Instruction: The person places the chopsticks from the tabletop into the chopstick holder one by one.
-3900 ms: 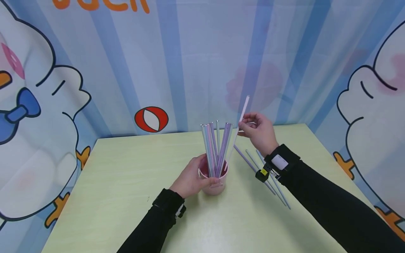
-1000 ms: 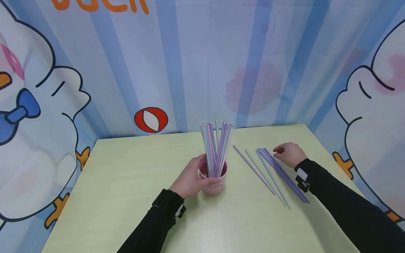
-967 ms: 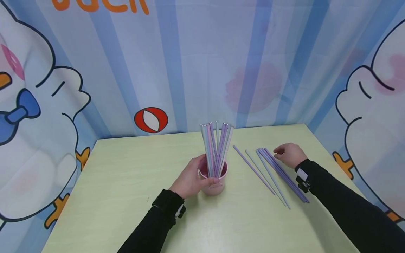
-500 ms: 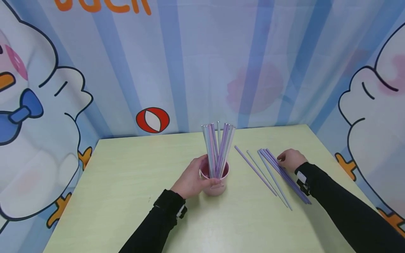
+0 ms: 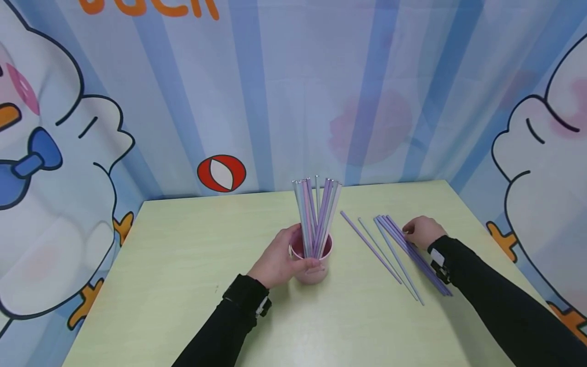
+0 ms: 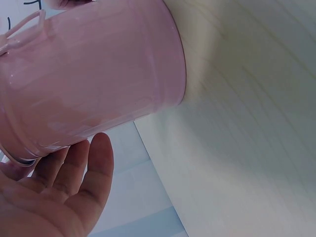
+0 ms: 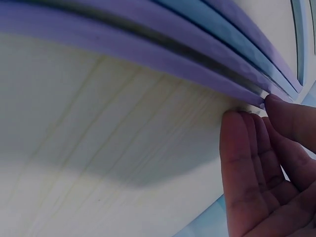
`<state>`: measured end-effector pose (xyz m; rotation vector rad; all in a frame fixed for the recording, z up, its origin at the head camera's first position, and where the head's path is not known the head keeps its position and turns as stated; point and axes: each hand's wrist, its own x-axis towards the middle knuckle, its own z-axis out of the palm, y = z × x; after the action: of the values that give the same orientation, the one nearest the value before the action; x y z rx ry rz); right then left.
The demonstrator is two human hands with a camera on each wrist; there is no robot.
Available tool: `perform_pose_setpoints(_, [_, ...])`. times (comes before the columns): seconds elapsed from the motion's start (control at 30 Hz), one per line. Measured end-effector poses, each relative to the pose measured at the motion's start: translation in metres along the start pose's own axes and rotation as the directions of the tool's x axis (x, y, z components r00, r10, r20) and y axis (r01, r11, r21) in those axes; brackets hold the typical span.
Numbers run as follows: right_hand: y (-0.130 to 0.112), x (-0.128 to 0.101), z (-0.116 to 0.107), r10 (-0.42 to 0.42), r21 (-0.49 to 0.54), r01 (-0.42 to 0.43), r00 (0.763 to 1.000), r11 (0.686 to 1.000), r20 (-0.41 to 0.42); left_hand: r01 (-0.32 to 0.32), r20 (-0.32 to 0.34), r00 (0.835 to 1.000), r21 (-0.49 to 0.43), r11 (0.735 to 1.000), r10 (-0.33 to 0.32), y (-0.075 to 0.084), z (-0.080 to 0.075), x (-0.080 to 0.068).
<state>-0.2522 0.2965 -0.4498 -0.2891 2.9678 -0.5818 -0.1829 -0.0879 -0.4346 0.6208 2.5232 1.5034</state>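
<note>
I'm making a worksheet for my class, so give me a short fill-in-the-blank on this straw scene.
1. The left hand holds a ____ cup.
2. The straws in the cup stand ____.
3. The right hand touches the loose straws lying on the ____.

Missing words: pink; upright; table

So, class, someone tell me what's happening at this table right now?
A person in black sleeves steadies a small pink metal cup with the left hand; it stands on the pale green table holding a bunch of upright pastel straws. The right hand rests on a bundle of purple and blue straws lying flat on the table, fingertips against them. Two loose straws lie apart beside the bundle.
</note>
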Motion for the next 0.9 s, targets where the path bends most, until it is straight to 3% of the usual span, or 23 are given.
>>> perform_pose_setpoints(0.9, [0.0094,-0.0079,-0.0041,-0.007,-0.049,0.008,1.0,0.999,0.004,0.005,0.002,1.0,-0.006,1.0,-0.005,0.0021,-0.0003,-0.0001])
